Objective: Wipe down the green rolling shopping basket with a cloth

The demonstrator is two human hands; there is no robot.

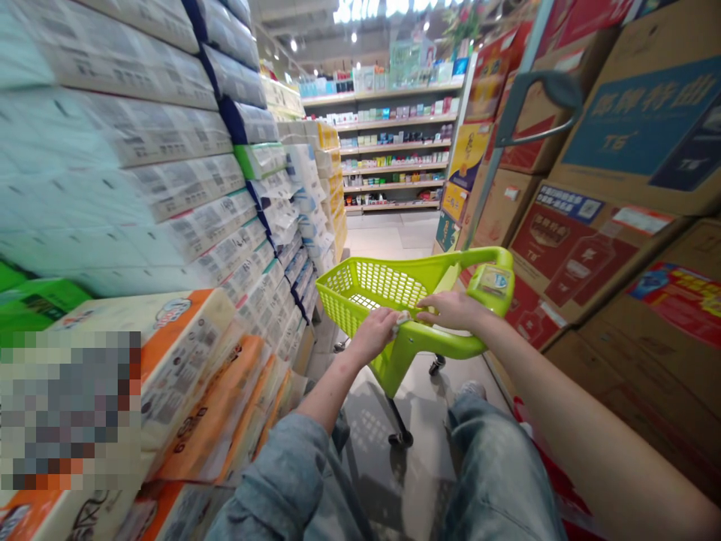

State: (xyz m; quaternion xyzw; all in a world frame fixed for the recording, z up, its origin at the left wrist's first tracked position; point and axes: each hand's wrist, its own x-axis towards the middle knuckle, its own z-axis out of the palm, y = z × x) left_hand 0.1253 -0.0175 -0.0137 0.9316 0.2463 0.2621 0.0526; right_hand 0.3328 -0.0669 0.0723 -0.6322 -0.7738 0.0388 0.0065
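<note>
A lime-green plastic shopping cart with a perforated basket stands on black casters in front of me, turned sideways. My left hand is closed over the near rim of the basket. A small whitish item shows at its fingertips, too small to name. My right hand lies across the near rim, to the right of the left one, with its fingers curled down on the cart. The basket floor shows bare through the mesh. On the right, the cart's loop handle carries a label.
Stacked tissue packs rise on the left, with orange-and-cream packs close by. Cardboard cartons line the right side, where a grey-handled metal pole leans. Shelves of small goods stand across the aisle's far end.
</note>
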